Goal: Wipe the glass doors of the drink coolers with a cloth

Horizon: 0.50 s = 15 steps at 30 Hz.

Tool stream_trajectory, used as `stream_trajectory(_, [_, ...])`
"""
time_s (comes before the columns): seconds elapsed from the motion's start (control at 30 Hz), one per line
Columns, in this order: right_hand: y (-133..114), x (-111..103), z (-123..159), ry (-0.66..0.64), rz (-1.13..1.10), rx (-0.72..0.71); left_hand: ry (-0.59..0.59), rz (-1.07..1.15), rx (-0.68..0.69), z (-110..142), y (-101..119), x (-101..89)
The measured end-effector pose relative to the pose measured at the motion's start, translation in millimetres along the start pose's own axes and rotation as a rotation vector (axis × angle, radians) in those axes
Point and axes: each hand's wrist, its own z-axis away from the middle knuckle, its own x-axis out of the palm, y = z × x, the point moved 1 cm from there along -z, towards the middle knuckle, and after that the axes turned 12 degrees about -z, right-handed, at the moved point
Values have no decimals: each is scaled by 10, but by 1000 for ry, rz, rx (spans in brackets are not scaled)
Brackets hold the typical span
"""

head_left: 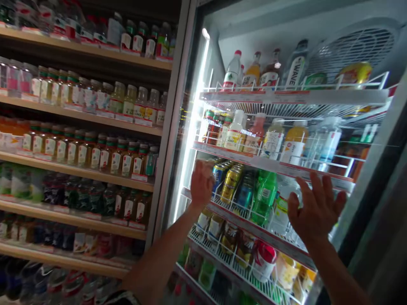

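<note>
My left hand (202, 183) is raised in front of the drinks fridge, close to the blue cans (219, 177) and gold cans (231, 184). Its fingers look loosely bent and smeared by motion, and nothing can be seen in them. My right hand (314, 207) hangs open before the right side of the same shelf, fingers spread and holding nothing. Left of it stand a green bottle (264, 197) and a clear bottle with a yellow-green label (281, 209). The right hand hides part of the shelf behind it.
Wire racks with a shelf edge (286, 167) carry juice bottles (294, 142) above and several cans (264, 259) below. A bright light strip (190, 127) lines the fridge's left side. Left of the frame post (171, 114), wooden shelves (79, 167) hold rows of bottles.
</note>
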Motion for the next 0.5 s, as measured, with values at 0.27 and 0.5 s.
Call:
stream_trajectory(0.27, [14,9,3,7,64,-16,-97,96,280,183,442,-39])
stream_trajectory(0.5, [-7,-8,-3,-21,22,19,106,-27,-405,146,-358,71])
